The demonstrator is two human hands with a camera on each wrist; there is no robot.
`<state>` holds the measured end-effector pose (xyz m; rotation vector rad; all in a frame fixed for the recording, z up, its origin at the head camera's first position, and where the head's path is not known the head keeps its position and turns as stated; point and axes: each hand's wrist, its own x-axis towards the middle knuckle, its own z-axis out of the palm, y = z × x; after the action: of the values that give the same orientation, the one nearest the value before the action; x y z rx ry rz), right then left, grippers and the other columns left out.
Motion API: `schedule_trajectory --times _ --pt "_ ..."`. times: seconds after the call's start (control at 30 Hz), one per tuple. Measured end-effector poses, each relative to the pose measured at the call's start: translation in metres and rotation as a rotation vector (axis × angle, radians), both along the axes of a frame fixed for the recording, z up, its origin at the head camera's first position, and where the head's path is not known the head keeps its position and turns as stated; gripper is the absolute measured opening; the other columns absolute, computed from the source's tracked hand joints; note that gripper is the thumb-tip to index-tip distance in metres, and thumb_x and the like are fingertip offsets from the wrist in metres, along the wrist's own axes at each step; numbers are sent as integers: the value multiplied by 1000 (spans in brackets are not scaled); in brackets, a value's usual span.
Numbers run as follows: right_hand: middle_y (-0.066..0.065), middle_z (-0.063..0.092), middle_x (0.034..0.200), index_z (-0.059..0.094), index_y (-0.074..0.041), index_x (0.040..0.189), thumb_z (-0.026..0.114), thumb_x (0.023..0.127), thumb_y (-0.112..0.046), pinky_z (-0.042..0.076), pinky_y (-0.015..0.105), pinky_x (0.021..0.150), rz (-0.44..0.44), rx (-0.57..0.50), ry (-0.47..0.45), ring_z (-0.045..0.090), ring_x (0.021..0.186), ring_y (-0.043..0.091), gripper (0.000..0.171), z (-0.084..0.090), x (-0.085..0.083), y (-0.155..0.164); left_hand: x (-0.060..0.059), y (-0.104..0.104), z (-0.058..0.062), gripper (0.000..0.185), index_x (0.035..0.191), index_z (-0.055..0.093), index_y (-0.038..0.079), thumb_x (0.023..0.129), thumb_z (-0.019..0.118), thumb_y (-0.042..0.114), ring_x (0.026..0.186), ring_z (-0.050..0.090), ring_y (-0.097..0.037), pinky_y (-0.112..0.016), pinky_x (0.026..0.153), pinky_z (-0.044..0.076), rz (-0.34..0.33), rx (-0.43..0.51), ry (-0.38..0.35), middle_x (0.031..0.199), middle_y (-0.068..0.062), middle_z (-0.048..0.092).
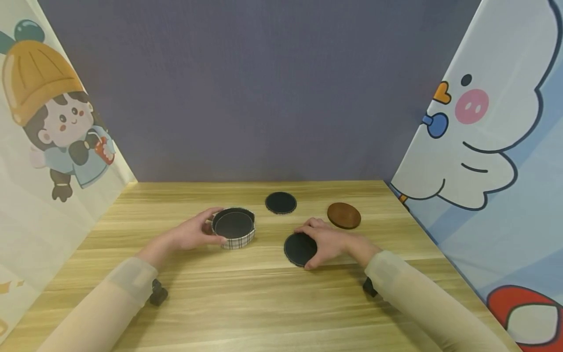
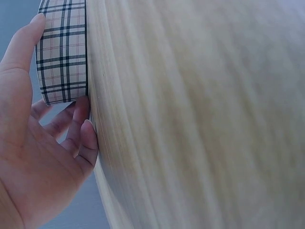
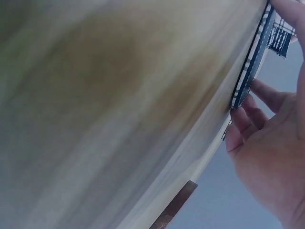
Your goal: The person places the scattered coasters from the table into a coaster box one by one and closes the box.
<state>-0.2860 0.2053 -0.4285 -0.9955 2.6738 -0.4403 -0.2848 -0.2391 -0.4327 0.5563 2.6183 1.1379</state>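
The left hand (image 1: pixel 195 232) grips the plaid box (image 1: pixel 239 241); the right hand (image 1: pixel 329 241) pinches a black disc (image 1: pixel 298 249), lower right of it in the frame.

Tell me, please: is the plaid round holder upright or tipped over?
Upright: the plaid holder shows its open top facing up.

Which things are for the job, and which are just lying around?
For the job:
- round plaid holder, black inside, held by left hand
- flat round black disc, gripped by right hand

Probably just lying around:
- another round black disc
- flat round brown disc
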Motion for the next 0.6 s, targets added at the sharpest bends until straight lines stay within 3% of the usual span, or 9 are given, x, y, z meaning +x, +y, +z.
schedule_trajectory --times 0.37,0.6 --pt "8 50 147 51 -11 160 94 71 -50 49 47 107 -11 -66 59 45 131 27 106 -2 0 2 -1 0 0 111 174 23 12 91 91 41 129 69 -40 -60 109 59 -2 4 -5 161 -33 45" --pt "6 49 148 48 -15 162 93 73 -52 49 48 107 -23 -110 52 45 132 25 106 1 -1 -2 0 0 0 110 174 23 12 92 91 41 129 69 -39 -60 110 58 1 -3 0 161 -33 44"
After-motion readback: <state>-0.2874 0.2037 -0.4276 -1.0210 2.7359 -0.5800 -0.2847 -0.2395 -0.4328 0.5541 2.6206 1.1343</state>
